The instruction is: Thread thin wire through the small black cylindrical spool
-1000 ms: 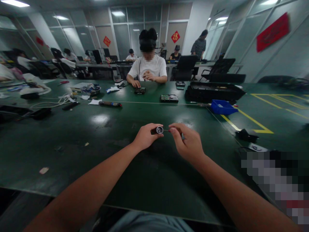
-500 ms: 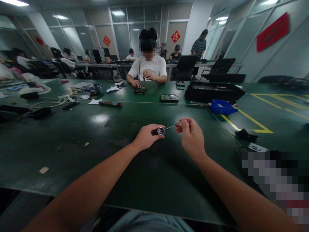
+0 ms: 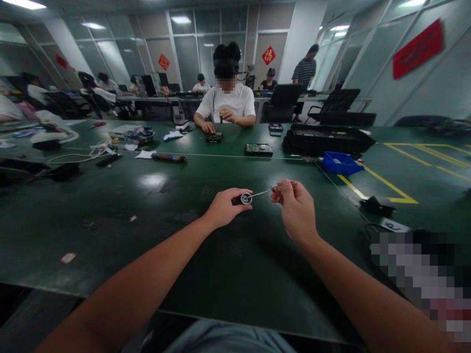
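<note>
My left hand (image 3: 225, 208) is closed round a small dark cylindrical part (image 3: 246, 198) with a silvery ring-shaped end turned towards me. Its exact kind is too small to make out. In a pinch between thumb and fingers, my right hand (image 3: 297, 208) holds a screwdriver (image 3: 262, 193) by its reddish handle, mostly covered by the fingers. The thin metal shaft points left, and its tip reaches the open end of the cylindrical part. Both hands are above the green table (image 3: 228, 274).
Across the table, a person in white (image 3: 230, 105) handles a dark device (image 3: 214, 138). A hard drive (image 3: 259, 148), a black tray (image 3: 327, 139) and a blue bin (image 3: 342, 163) stand beyond my hands. An electric screwdriver (image 3: 169, 157) and cables (image 3: 86, 153) lie to the left.
My right hand has shifted slightly right with the screwdriver, and its grip has turned a little. The tip stays at the cylindrical part. My left hand keeps its hold.
</note>
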A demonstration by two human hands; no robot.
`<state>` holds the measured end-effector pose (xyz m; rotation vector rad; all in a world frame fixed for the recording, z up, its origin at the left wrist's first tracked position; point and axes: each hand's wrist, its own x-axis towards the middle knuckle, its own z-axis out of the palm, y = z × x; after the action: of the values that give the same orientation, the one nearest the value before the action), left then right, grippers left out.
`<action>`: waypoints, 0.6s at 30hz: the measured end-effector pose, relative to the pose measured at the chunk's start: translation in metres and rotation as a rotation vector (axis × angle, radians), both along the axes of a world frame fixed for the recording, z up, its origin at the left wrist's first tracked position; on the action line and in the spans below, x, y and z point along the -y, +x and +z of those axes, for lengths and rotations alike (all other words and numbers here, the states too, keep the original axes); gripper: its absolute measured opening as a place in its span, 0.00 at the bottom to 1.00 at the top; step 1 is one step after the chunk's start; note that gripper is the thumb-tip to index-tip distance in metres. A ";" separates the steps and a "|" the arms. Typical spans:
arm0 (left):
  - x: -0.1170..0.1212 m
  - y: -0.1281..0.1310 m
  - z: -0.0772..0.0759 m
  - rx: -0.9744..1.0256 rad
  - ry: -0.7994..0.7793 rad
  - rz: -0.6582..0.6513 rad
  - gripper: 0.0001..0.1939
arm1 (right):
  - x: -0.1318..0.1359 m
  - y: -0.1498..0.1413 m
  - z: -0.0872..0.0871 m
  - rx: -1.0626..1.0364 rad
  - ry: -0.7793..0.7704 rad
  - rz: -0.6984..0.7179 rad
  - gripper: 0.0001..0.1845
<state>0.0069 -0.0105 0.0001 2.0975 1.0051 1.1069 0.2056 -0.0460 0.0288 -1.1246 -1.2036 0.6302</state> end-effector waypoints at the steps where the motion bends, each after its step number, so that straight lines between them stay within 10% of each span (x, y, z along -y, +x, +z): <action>1: 0.000 0.000 0.000 -0.001 0.000 -0.001 0.21 | 0.001 0.000 0.001 0.011 0.010 -0.002 0.17; 18: -0.003 -0.002 -0.004 0.000 0.019 0.039 0.21 | 0.025 -0.005 0.015 0.559 0.199 0.061 0.09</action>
<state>0.0049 -0.0071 -0.0036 2.1007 1.0432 1.1401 0.2007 -0.0709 0.0435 -1.1310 -1.7408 0.2309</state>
